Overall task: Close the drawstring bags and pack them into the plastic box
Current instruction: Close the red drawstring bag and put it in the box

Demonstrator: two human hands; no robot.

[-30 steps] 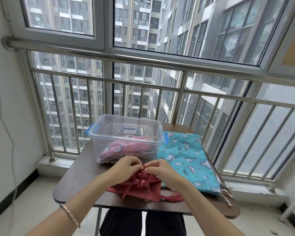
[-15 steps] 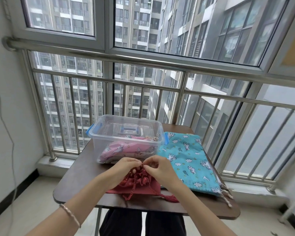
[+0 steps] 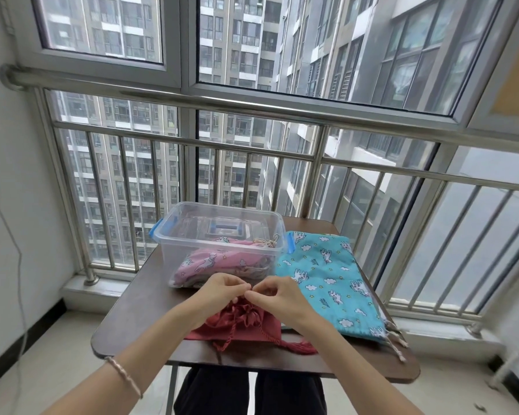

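Note:
A small red drawstring bag [image 3: 240, 324] lies near the front of the brown table [image 3: 132, 319], its mouth gathered into a bunch. My left hand [image 3: 219, 292] and my right hand [image 3: 277, 298] meet just above that bunch, each pinching the red cord with fingertips. Red cord ends and a tassel [image 3: 300, 345] trail toward me. Behind them stands a clear plastic box [image 3: 222, 232] with blue latches, holding a pink unicorn-print bag [image 3: 216, 262]. A larger blue unicorn-print drawstring bag [image 3: 327, 280] lies flat to the right of the box.
A steel railing [image 3: 252, 145] and window run close behind the table. A white wall [image 3: 12, 205] with a hanging cable is at the left. My dark-trousered legs [image 3: 249, 390] are under the table's front edge.
Both hands stayed at the red bag's mouth, working the cord; they have risen slightly above the bunch, and the bag's neck looks more gathered. Box and blue bag have not moved.

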